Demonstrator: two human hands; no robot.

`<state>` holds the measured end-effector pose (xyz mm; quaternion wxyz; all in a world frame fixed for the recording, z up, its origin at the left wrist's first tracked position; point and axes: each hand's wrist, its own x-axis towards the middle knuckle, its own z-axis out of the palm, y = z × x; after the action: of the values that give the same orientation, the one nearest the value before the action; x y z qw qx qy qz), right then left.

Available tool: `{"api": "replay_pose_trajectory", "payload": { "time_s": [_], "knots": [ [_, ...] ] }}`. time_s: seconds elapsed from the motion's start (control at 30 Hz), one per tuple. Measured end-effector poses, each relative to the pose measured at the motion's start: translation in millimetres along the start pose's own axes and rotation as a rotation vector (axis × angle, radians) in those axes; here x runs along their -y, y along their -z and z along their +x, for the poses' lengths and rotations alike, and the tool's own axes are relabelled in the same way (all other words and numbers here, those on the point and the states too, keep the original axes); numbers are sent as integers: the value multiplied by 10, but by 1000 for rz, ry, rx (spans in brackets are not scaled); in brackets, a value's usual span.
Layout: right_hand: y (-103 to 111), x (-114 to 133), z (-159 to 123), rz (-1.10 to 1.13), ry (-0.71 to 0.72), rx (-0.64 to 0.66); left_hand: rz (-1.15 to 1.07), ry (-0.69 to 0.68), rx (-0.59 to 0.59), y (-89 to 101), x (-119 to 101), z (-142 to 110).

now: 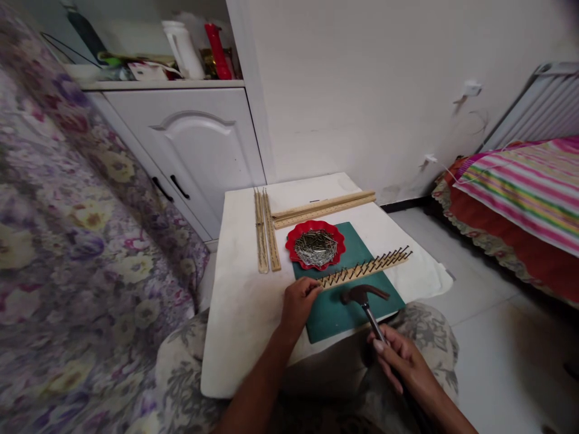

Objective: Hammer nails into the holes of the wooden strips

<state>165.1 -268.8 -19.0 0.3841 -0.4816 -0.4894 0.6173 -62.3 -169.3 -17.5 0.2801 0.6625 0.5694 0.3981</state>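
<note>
A wooden strip (366,267) studded with a row of several nails lies on a green mat (348,301). My left hand (298,301) is closed on the strip's near left end, fingers pinched at it. My right hand (400,358) grips the handle of a claw hammer (364,296), whose head hovers just above the mat, below the strip. A red scalloped dish (315,245) full of loose nails sits on the mat's far left corner.
The mat rests on a small white table (239,301). Two pairs of bare wooden strips (266,232) (323,208) lie beyond the dish. A floral sofa is left, a white cabinet behind, a striped bed at right.
</note>
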Motion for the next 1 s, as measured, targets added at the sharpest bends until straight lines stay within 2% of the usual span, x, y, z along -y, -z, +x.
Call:
{"api": "replay_pose_trajectory", "payload": {
  "time_s": [0.2,0.4,0.7,0.87,1.0],
  "knots": [
    [-195,340,157,-185,34,37,-14,-40,-16,12,-47,7],
    [-326,510,324,-402,154,30,51,-28,-10,2,-37,9],
    [-355,504,361,-574,209,26,63,-30,-8,-2,-18,0],
    [-342,492,353,-534,194,19,65,-36,-12,-7,-13,-2],
    [-269,387,207,-426,97,23,49,-67,22,16,-17,-20]
  ]
}}
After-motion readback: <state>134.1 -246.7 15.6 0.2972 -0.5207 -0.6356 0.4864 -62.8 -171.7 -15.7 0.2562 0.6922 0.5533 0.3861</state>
